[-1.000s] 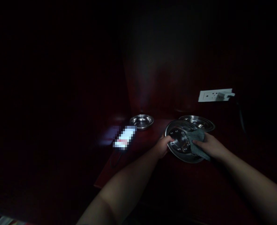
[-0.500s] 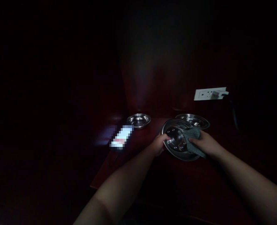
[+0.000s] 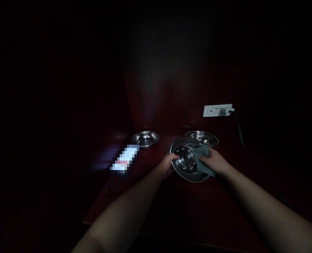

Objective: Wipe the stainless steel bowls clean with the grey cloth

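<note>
A shiny steel bowl [image 3: 183, 158] is tilted toward me above the dark red table. My left hand [image 3: 167, 165] grips its left rim, the thumb inside and the fingers hidden underneath. In my right hand [image 3: 216, 161] is a grey-green cloth [image 3: 202, 160], pressed against the bowl's right inner side. Behind the held bowl lies a shallow steel dish [image 3: 214, 138], partly covered by it. A second steel dish [image 3: 145, 139] sits farther left at the back of the table.
A lit phone [image 3: 125, 160] with a blurred screen lies left on the red table [image 3: 100, 207], a cable beside it. On the back wall is a white socket plate [image 3: 211, 111] with a charger plugged in and a dark cable hanging down. The surroundings are very dark.
The whole view has shifted, so everything appears farther left and slightly lower. Both hands keep their hold on the bowl and the cloth, in nearly the same pose.
</note>
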`<state>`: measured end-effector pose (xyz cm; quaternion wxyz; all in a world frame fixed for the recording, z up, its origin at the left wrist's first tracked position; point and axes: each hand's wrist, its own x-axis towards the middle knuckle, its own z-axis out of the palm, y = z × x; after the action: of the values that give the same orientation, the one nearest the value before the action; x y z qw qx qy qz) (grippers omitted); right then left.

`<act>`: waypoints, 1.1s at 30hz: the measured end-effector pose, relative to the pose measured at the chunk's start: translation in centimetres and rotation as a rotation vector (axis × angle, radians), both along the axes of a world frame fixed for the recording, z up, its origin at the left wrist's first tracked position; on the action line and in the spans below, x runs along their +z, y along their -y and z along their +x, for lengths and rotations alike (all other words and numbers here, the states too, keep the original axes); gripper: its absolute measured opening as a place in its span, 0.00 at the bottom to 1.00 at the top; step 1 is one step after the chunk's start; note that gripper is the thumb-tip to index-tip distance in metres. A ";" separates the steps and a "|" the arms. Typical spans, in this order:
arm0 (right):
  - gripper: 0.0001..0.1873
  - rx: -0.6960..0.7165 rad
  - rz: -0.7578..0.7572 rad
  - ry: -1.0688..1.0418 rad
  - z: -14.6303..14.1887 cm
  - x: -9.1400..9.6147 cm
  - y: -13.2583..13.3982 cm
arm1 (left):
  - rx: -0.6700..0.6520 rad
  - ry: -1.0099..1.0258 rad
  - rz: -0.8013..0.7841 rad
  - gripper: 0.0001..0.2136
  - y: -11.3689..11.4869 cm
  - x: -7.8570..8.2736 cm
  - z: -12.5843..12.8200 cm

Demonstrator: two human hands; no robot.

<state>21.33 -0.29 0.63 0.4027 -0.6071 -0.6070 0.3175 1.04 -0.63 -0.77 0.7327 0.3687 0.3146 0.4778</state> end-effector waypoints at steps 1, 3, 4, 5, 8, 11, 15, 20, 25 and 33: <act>0.18 -0.003 0.006 -0.020 -0.1 0.0 0.0 | 0.010 0.018 0.013 0.22 0.1 0.0 0.1; 0.18 -0.017 0.029 -0.078 -0.1 -0.1 0.0 | 0.026 0.052 0.055 0.26 0.2 0.2 0.2; 0.17 -0.031 0.040 -0.116 -0.1 -0.2 -0.1 | 0.028 0.074 0.082 0.28 0.3 0.4 0.2; 0.16 -0.050 0.048 -0.158 -0.1 -0.3 -0.2 | 0.027 0.101 0.110 0.30 0.3 0.5 0.3; 0.14 -0.098 0.048 -0.282 -0.2 -0.7 -0.4 | 0.003 0.155 0.159 0.35 0.6 0.9 0.4; 0.15 -0.081 0.040 -0.307 -0.3 -1.0 -0.4 | -0.030 0.102 0.133 0.36 0.9 0.9 0.5; 0.15 -0.028 0.016 -0.258 -0.5 -0.9 -0.1 | -0.023 0.039 0.051 0.28 0.8 0.6 0.4; 0.17 -0.036 0.015 -0.197 -0.4 -0.7 0.0 | 0.018 0.019 0.013 0.24 0.6 0.5 0.3; 0.17 -0.029 0.048 -0.130 -0.1 -0.9 -0.4 | 0.018 0.010 -0.007 0.23 0.6 0.5 0.3; 0.15 -0.029 0.051 -0.125 -0.2 -0.6 -0.2 | 0.005 0.014 -0.004 0.20 0.6 0.8 0.1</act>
<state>21.13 -0.11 0.05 0.4597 -0.5843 -0.5797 0.3336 1.13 -1.27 0.00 0.7345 0.3630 0.3112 0.4815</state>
